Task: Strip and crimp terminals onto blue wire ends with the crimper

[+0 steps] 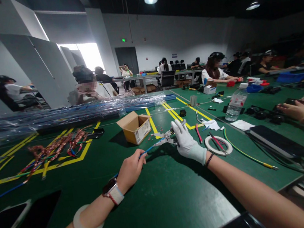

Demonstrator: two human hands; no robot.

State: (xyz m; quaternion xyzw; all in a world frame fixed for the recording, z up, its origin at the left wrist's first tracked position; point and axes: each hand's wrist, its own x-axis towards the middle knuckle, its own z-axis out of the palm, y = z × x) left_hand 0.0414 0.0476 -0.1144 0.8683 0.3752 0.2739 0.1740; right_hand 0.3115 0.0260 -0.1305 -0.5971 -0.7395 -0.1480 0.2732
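My bare left hand [131, 169] is closed around a blue wire [149, 149], which runs up to the right. The wire's far end meets the metal jaws of wire strippers [168, 137]. My right hand [185, 141], in a white glove, is wrapped around the strippers' handles, which its fingers mostly hide. Whether the jaws are closed on the wire is too small to tell. Just behind the jaws stands an open cardboard box [139, 132], with small scraps beside it on the green table [164, 199].
Left lies a bundle of copper wires [60, 145]; plastic-wrapped blue lengths [70, 116] lie behind. At right are a white tape ring [207, 145], a green-yellow wire [240, 151], a water bottle [237, 102] and a black power bank-like slab [280, 141]. A co-worker's hands [298, 110] work at far right.
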